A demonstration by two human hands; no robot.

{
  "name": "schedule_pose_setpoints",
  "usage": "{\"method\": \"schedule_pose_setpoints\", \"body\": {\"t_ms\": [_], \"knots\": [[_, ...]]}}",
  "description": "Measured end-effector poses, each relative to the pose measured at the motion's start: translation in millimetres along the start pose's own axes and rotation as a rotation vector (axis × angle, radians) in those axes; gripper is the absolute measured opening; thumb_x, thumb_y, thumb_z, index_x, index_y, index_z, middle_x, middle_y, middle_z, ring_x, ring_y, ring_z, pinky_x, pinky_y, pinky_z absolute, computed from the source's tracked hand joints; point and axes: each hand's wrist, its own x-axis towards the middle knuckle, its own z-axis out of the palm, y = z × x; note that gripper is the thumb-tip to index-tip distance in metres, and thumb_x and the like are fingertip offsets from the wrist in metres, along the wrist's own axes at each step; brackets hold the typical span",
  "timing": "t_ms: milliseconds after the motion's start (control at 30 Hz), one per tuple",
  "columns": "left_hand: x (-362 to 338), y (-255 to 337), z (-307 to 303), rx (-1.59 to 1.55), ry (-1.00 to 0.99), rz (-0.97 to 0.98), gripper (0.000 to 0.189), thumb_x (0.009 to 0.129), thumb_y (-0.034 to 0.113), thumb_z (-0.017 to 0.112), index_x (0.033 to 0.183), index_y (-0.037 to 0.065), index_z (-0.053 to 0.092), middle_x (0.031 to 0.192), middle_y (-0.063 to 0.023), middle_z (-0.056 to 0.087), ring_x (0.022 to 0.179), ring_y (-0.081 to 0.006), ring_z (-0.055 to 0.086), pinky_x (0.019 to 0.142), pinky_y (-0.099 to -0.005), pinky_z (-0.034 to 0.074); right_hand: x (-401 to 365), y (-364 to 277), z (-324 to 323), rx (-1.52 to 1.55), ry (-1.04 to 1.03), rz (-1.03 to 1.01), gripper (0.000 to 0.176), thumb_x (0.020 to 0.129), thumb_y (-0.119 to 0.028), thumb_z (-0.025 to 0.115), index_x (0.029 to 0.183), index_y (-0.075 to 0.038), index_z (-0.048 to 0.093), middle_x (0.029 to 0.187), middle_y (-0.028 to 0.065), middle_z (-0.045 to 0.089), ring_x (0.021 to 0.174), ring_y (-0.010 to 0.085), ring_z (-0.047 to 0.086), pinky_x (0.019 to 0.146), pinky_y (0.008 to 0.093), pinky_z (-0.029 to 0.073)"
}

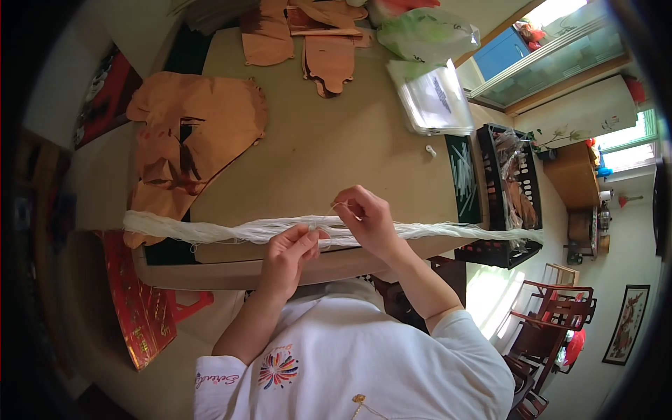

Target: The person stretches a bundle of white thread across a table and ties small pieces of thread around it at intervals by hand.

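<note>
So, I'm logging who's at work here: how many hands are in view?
2: the left hand and, beside it and slightly higher in the picture, the right hand, both pinching at the white strands.

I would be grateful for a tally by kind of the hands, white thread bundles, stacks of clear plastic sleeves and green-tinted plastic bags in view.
Hands: 2 (left hand, right hand)
White thread bundle: 1
Clear sleeve stack: 1
Green-tinted bag: 1
Total: 5
</note>
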Motion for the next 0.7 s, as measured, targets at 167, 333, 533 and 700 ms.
{"method": "schedule_pose_setpoints", "body": {"t_ms": [167, 333, 533, 700], "knots": [[4, 15, 15, -0.344, -0.062, 0.033, 0.018, 0.096, 0.02, 0.05, 0.089, 0.007, 0.06, 0.099, -0.0081, 0.065, 0.093, -0.0178, 0.059, 0.087, -0.0312, 0.045, -26, 14, 14, -0.192, -0.221, -0.087, 0.009, 0.084, -0.003, 0.058, 0.092, -0.005, 0.057, 0.074, 0.007, 0.056, 0.059, 0.0195, 0.054, 0.053, 0.0302, 0.044], [9, 12, 6, 0.572, 0.104, 0.284, 0.022, 0.097, 0.019, 0.048, 0.093, 0.002, 0.061, 0.098, -0.0086, 0.066, 0.095, -0.0168, 0.059, 0.087, -0.0296, 0.046, -28, -27, -13, -0.225, -0.359, -0.221, 0.014, 0.082, -0.006, 0.059, 0.096, -0.006, 0.057, 0.078, 0.0111, 0.057, 0.07, 0.0308, 0.059, 0.057, 0.0378, 0.047], [-14, 22, 18, 0.187, -0.287, 0.123, 0.023, 0.096, 0.011, 0.046, 0.093, -0.004, 0.062, 0.088, -0.0121, 0.064, 0.087, -0.0178, 0.059, 0.084, -0.0303, 0.045, -9, -9, -12, -0.329, -0.304, -0.247, 0.021, 0.076, -0.007, 0.061, 0.096, -0.008, 0.057, 0.08, 0.0083, 0.058, 0.069, 0.0293, 0.06, 0.058, 0.0378, 0.049], [-7, 24, 4, 0.457, -0.169, 0.268, 0.02, 0.097, 0.014, 0.049, 0.096, -0.001, 0.062, 0.094, -0.0087, 0.064, 0.092, -0.0143, 0.059, 0.087, -0.0268, 0.044, -26, -36, -16, -0.124, -0.387, -0.254, 0.024, 0.074, -0.005, 0.061, 0.096, -0.007, 0.055, 0.079, 0.0077, 0.058, 0.066, 0.0296, 0.059, 0.058, 0.0368, 0.049]]}}
